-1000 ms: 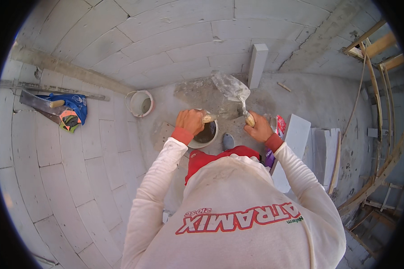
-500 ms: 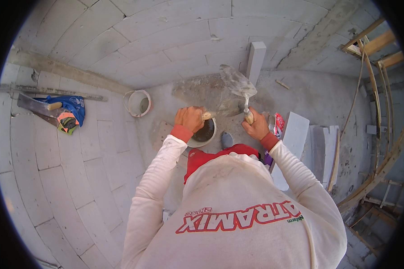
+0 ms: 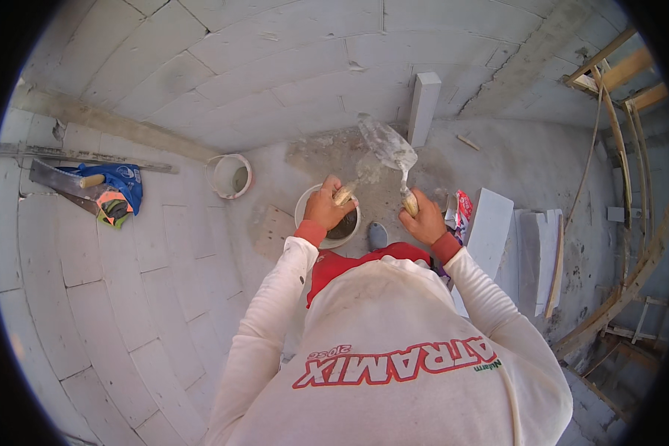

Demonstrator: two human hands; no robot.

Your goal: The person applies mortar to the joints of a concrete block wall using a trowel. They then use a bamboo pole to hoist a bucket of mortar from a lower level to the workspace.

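Note:
My right hand (image 3: 423, 217) is closed around the wooden handle of a bricklayer's trowel (image 3: 386, 142). Its broad, mortar-smeared blade points away from me toward the far wall. My left hand (image 3: 330, 204) is wrapped round the wooden handle of a second trowel (image 3: 344, 195), whose blade is smeared by motion. That hand is over a white bucket (image 3: 299, 213) and covers part of its opening; dark, wet-looking contents show inside. The two trowels are close together, but I cannot tell whether their blades touch. A grey shoe (image 3: 377, 236) shows beside the bucket.
Another white bucket (image 3: 247, 168) stands at the far left. A handsaw (image 3: 56, 176) and a blue bag (image 3: 126, 178) lie on the left block surface. One pale block (image 3: 424, 109) leans upright by the far wall; more blocks (image 3: 487, 227) lie right, near a timber frame (image 3: 628, 286).
My left hand has shifted slightly right and down, with its trowel turned and the blade now blurred. The right hand's trowel has moved slightly left and down.

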